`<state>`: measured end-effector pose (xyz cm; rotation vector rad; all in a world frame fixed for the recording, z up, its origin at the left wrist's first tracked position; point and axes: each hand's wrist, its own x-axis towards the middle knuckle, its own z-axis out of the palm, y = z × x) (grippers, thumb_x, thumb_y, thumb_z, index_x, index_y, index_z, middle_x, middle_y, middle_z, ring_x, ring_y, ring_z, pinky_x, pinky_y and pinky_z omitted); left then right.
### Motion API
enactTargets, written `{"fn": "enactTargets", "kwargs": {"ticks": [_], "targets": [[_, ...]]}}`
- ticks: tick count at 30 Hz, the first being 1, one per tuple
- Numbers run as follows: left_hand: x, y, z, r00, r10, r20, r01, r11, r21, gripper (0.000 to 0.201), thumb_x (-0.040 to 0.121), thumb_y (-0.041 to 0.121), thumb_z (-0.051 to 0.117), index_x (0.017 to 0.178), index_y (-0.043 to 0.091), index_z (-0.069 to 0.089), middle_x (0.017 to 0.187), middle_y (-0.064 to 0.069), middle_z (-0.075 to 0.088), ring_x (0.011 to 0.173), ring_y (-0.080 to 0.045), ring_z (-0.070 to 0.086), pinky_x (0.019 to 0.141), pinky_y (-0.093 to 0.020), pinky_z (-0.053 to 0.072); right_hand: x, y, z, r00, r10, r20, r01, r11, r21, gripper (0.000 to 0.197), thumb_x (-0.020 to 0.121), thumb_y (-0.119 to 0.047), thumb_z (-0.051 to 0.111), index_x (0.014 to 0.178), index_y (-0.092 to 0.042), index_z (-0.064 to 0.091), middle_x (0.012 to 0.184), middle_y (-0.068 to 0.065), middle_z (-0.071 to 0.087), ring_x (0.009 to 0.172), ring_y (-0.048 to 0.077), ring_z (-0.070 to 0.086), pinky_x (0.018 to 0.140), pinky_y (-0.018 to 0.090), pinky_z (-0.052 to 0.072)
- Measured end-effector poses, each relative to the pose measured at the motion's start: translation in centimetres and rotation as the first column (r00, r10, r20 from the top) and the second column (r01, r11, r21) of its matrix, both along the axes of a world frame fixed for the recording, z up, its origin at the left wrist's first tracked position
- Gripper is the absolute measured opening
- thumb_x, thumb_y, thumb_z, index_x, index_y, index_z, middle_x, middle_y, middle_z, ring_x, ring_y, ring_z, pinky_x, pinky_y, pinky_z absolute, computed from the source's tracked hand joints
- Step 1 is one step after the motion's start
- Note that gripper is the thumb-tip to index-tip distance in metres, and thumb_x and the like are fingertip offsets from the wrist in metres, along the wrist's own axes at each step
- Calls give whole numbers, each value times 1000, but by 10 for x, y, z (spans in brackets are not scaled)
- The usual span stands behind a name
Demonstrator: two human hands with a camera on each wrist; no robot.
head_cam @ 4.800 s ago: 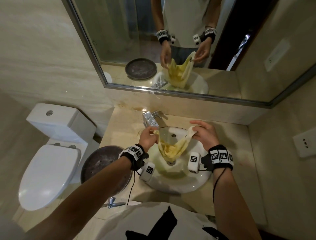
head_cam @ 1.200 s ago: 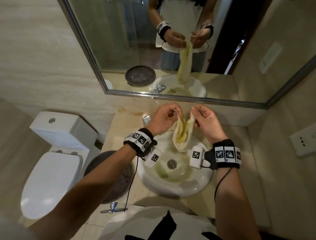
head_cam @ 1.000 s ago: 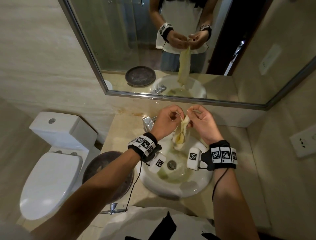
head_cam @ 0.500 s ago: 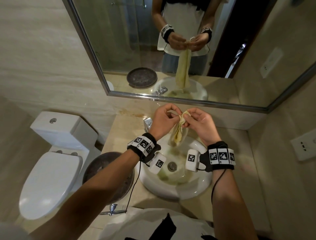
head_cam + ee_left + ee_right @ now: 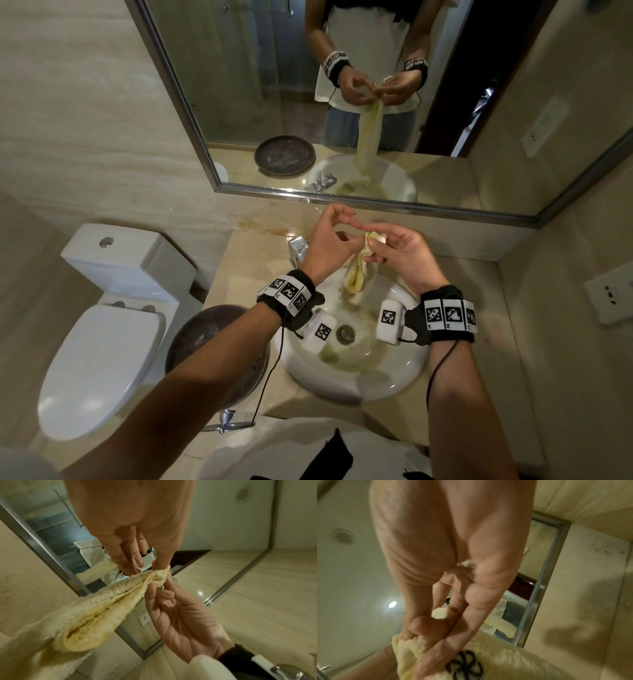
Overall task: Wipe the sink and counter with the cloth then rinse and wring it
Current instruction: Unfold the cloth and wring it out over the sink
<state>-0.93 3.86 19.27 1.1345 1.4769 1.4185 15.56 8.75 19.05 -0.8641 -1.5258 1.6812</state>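
A pale yellow cloth (image 5: 359, 277) hangs as a narrow bunched strip over the white round sink (image 5: 394, 383), its lower end just above the basin. Both hands meet at its top end. My left hand (image 5: 346, 229) pinches the gathered tip with thumb and fingers, which shows plainly in the left wrist view (image 5: 147, 566). My right hand (image 5: 376, 243) pinches the same end from the other side (image 5: 159, 586). The cloth (image 5: 96, 615) folds into a long pocket. In the right wrist view the cloth (image 5: 505, 660) lies below my right hand (image 5: 447, 615). The basin holds yellowish water stains.
A chrome faucet (image 5: 297, 245) stands behind my left hand. The beige counter (image 5: 479, 308) runs right of the sink. A dark round bowl (image 5: 212, 342) sits left of it, with a toilet (image 5: 102, 359) beyond. A mirror (image 5: 239, 102) and a wall socket (image 5: 609, 298) are close.
The hands rose from low over the basin and came together. The cloth, once spread between them, now hangs gathered into one narrow strip.
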Motion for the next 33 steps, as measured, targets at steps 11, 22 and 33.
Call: {"fn": "enactTargets", "kwargs": {"ticks": [11,22,33], "targets": [[4,-2,-15,984,75,-162,-70,997,39,14,89,9,65,98,16,56,95,-2,63,81,-18,62,72,-32,55,-4,6,-1,976,-210,56,210,978,10,8,93,-1,69,93,-8,70,87,10,71,71,16,68,64,24,60],[3,-1,-47,753,-104,-650,72,995,-75,13,91,26,67,104,24,66,88,16,64,72,-5,63,68,-31,56,1,17,3,911,-390,135,374,918,132,5,87,-16,79,91,-17,76,84,2,75,69,16,65,51,26,47],[-22,5,-62,900,-69,-430,-32,974,-224,18,94,25,58,79,25,68,85,4,71,79,-15,65,74,-30,49,21,17,-3,824,-527,208,529,847,50,8,88,-16,79,91,-20,73,90,0,77,79,12,70,62,24,55]]}}
